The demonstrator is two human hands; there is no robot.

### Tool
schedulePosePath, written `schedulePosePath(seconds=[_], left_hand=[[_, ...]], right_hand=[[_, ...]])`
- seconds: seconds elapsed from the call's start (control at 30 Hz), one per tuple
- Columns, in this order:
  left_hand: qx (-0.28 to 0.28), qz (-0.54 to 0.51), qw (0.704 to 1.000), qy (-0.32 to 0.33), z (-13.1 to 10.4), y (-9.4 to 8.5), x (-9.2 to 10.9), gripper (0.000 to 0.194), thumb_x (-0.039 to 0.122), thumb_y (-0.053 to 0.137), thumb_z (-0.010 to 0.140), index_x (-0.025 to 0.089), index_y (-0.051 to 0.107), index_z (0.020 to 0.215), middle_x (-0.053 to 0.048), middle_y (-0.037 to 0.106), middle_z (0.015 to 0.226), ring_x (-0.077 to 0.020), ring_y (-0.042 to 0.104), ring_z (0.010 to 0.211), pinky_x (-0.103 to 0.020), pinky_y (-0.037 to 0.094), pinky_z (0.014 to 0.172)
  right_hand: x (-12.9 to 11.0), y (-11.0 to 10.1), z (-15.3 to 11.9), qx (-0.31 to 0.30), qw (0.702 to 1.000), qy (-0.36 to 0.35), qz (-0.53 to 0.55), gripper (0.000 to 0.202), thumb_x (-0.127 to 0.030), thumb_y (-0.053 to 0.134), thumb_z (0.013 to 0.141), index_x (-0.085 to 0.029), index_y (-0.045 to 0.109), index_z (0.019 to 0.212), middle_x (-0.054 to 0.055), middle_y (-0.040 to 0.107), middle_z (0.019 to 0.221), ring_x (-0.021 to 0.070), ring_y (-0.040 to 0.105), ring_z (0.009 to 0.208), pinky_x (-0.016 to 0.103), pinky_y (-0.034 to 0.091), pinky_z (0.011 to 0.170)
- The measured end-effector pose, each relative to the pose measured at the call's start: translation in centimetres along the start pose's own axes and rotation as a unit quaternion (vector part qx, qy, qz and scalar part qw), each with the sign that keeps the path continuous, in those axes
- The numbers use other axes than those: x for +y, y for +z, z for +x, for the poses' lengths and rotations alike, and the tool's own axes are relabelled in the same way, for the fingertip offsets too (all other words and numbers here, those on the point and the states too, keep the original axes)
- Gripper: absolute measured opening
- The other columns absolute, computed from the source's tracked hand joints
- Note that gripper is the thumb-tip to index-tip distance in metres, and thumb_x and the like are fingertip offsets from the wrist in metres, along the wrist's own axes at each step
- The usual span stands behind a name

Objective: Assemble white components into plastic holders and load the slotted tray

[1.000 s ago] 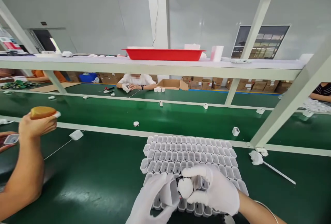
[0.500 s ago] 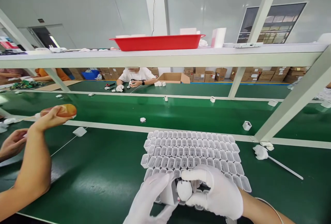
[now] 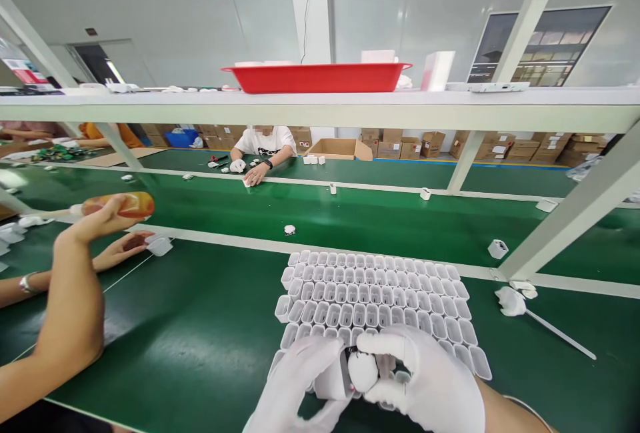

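Observation:
My left hand (image 3: 305, 379), in a white glove, is closed around a white plastic housing (image 3: 333, 378) at the bottom centre. My right hand (image 3: 425, 373), also gloved in white, pinches a round white part (image 3: 363, 371) against the housing's open right side. Dark bits show at the top between the two parts. Both hands are above the near rows of a block of white open cups (image 3: 359, 315) standing on the green table; some cups are hidden under the hands.
At left, a person's arm (image 3: 83, 293) holds an orange bottle (image 3: 120, 205), and another hand touches a white piece (image 3: 159, 245). A wrapped stick (image 3: 560, 333) lies right. A shelf (image 3: 320, 115) carries a red tray (image 3: 325, 78). Across the green belt, a person (image 3: 265, 146) works.
The neighbour's lower hand has reached right to the white piece. The person opposite has stretched a hand towards the belt. My hands keep their grips; the view has shifted slightly.

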State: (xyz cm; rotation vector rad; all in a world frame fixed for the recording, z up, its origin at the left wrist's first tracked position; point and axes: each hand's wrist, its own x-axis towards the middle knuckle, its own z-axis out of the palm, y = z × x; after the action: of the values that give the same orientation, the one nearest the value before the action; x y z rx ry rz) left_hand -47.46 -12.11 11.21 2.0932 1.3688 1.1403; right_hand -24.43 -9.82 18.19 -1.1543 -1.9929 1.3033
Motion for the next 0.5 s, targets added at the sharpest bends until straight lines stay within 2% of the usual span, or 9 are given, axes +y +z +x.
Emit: schedulePosePath(seconds=[0.13,0.2,0.33,0.4,0.5], left_hand=[[0.006,-0.002,1.000,0.000,-0.2,0.3,-0.2,0.037,0.045,0.063,0.097,0.026,0.063,0.128,-0.011,0.065,0.131,-0.0244,0.066,0.111,-0.046,0.061,0.091],[0.012,-0.003,1.000,0.000,-0.3,0.6,-0.4,0.041,0.046,0.068,0.092,0.032,0.064,0.131,-0.009,0.069,0.127,-0.0273,0.069,0.111,-0.046,0.064,0.087],[0.052,0.000,0.999,-0.003,-0.5,1.0,-0.9,0.050,0.037,0.077,0.082,0.055,0.064,0.127,0.005,0.075,0.116,-0.0318,0.073,0.112,-0.042,0.069,0.078],[0.067,0.007,0.998,0.001,-0.5,1.0,-1.1,0.056,0.033,0.079,0.078,0.057,0.064,0.126,0.008,0.075,0.114,-0.0321,0.073,0.111,-0.043,0.070,0.080],[0.032,0.001,0.999,0.016,-0.4,0.9,-1.0,0.058,0.031,0.081,0.074,0.056,0.066,0.124,0.008,0.076,0.110,-0.0325,0.075,0.109,-0.042,0.070,0.082]], right_hand=[[-0.1,-0.1,-0.2,0.002,1.000,0.019,-0.013,0.014,-0.025,0.069,0.069,-0.028,0.056,0.073,-0.007,0.058,0.071,0.0156,0.048,0.065,0.027,0.038,0.061],[0.1,-0.1,-0.3,0.000,0.999,0.038,-0.015,0.014,-0.026,0.068,0.069,-0.028,0.055,0.073,-0.007,0.057,0.072,0.0157,0.047,0.066,0.028,0.037,0.061],[0.3,0.0,-0.3,-0.003,0.999,0.029,-0.017,0.017,-0.027,0.069,0.068,-0.028,0.053,0.072,-0.007,0.054,0.069,0.0154,0.045,0.064,0.028,0.036,0.061],[0.3,-0.1,-0.4,-0.014,1.000,0.012,0.000,0.017,-0.024,0.069,0.069,-0.028,0.053,0.073,-0.008,0.055,0.070,0.0147,0.045,0.064,0.027,0.038,0.062],[0.0,-0.3,-0.5,-0.032,0.999,0.006,0.008,0.016,-0.017,0.067,0.073,-0.028,0.055,0.075,-0.008,0.060,0.074,0.0131,0.050,0.065,0.024,0.040,0.063]])
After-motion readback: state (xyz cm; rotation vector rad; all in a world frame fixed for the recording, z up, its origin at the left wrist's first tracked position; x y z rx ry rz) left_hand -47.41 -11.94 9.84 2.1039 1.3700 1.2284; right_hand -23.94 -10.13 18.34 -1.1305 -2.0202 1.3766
